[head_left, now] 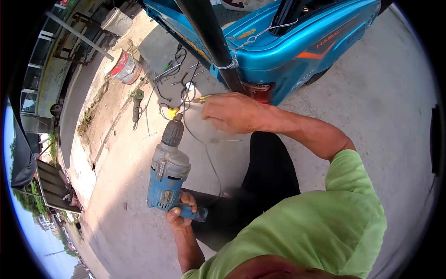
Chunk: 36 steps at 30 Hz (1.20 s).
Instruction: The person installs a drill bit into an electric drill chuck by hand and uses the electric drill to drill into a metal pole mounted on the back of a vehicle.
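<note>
A blue and grey power drill [163,189] points up the view, its black chuck [173,132] at the top. My left hand [185,211] is closed around the drill's handle at the lower end. To the right of the chuck and above it, my right hand [232,113] is held with curled fingers. Whatever is between those fingers, if anything, is hidden. Yellow-handled pliers [202,98] show just beside its fingertips. A small yellow object [173,113] appears just beyond the chuck, beside tangled dark cables [185,95].
A blue vehicle [278,56] with a black pole [204,32] tied by wire stands at the top. An angle grinder [138,104] and several thin rods lie on the ground at the left. Farther left are a red and white bucket [124,66] and a pale bucket [117,22].
</note>
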Motion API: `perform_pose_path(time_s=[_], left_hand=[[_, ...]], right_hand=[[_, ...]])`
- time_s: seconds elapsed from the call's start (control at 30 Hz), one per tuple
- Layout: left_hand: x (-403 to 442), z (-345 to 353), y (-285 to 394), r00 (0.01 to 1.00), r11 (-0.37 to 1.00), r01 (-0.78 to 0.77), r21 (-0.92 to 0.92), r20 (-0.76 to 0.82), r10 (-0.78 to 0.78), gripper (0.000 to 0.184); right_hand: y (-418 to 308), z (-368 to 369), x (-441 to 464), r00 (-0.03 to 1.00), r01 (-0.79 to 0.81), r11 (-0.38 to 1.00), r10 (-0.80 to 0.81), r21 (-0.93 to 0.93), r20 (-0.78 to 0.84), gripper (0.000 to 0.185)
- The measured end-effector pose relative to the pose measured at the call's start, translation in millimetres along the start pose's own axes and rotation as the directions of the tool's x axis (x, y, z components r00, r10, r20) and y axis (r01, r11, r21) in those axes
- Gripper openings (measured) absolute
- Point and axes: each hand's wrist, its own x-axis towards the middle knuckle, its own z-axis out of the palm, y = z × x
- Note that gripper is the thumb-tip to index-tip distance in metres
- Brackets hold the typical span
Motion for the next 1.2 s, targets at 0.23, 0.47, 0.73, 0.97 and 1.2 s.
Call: perform_pose_path(time_s=[0.23,0.47,0.73,0.97,1.2], left_hand=[[0,15,-25,0.999,0.998,0.04,0.057,0.002,-0.04,0.056],[26,7,-21,0.99,0.997,0.074,0.036,0.118,-0.078,0.058],[49,1,-13,0.972,0.994,0.107,0.02,0.21,-0.109,0.057],[64,3,-13,0.962,0.99,0.132,0.051,0.233,-0.14,0.052],[62,12,-17,0.98,0.989,0.074,0.127,0.173,-0.096,0.048]], right_hand=[[-13,-4,5,0.978,-0.208,0.977,0.208,0.041,-0.006,0.015],[-31,-14,12,0.849,-0.48,0.711,0.525,0.515,0.066,0.022],[-33,-3,15,0.756,-0.484,0.576,0.655,0.659,-0.017,0.026],[-38,-2,20,0.699,-0.493,0.51,0.715,0.705,-0.029,0.029],[-33,4,18,0.67,-0.448,0.436,0.742,0.78,-0.03,0.029]])
